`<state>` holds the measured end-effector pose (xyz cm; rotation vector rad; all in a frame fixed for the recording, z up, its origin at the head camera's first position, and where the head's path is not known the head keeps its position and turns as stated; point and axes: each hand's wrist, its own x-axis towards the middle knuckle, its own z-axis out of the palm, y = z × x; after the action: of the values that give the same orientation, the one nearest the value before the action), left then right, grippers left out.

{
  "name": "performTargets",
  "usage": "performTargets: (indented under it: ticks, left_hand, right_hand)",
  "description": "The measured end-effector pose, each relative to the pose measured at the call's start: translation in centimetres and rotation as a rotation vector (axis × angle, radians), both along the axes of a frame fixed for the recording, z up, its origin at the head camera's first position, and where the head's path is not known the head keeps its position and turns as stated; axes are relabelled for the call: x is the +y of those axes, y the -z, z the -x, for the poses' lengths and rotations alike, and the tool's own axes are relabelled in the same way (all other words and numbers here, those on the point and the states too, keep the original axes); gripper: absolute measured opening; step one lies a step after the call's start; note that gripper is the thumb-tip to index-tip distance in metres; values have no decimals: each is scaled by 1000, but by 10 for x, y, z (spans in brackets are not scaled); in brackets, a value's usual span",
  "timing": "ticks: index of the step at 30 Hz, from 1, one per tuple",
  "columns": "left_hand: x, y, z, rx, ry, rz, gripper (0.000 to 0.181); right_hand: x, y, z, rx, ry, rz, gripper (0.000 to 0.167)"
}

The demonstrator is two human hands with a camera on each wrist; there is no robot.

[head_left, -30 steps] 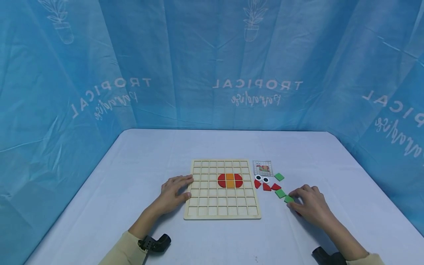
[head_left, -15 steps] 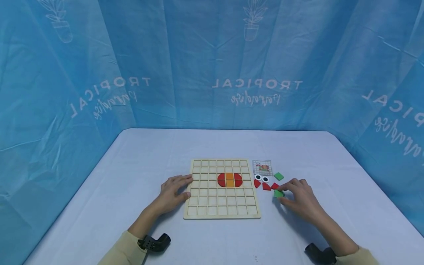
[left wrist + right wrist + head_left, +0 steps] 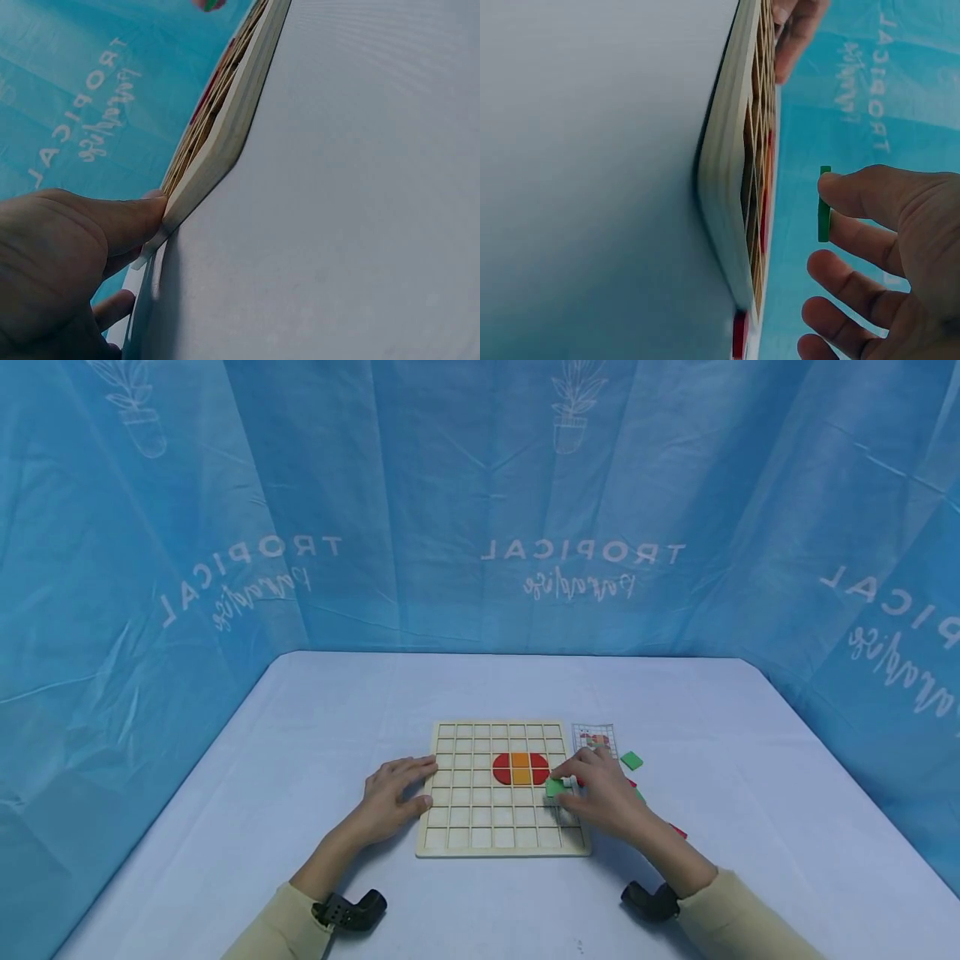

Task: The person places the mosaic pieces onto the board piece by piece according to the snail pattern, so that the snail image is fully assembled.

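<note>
A pale wooden grid board (image 3: 480, 839) lies on the table, with red rounded pieces (image 3: 539, 769) and orange squares (image 3: 521, 769) set in its upper right cells. My left hand (image 3: 393, 797) rests against the board's left edge, its thumb and fingertips touching the rim. Between thumb and index finger, my right hand (image 3: 607, 793) pinches a green square tile (image 3: 554, 787) above the board's right side. The right wrist view shows that tile (image 3: 824, 204) edge-on, held clear of the board; the other fingers are loosely curled below it.
A small printed pattern card (image 3: 585, 732) lies right of the board, partly behind my right hand. Another green tile (image 3: 632, 761) sits beside it. A red piece (image 3: 678, 831) shows past my right forearm; other loose pieces are mostly hidden. Blue curtains (image 3: 480, 527) surround the white table (image 3: 360, 693).
My right hand picked up a green tile from the loose pieces and carried it left over the board. My left hand has stayed at the board's edge.
</note>
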<state>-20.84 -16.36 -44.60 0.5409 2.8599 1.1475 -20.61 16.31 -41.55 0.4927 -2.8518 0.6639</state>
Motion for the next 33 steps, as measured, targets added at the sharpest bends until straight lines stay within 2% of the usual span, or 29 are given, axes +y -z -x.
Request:
performTargets:
  ticks: [7,11,16,25,33]
  left_hand:
    - [0,1,0,1,6,-1,48]
    - [0,0,-1,0,6,-3,49]
    - [0,0,0,-1,5,-1,49]
    - [0,1,0,-3,1,3,49]
    - [0,1,0,-9,-3,0,49]
  right_hand:
    - [-23,6,13,-30,-39,-22,26]
    - [-30,8,17,-10,-59,-45,25]
    - [-36,10,18,-6,-81,-66,23]
    - [-40,15,18,-6,-59,-130,24]
    - [-39,16,16,5,-76,-127,23]
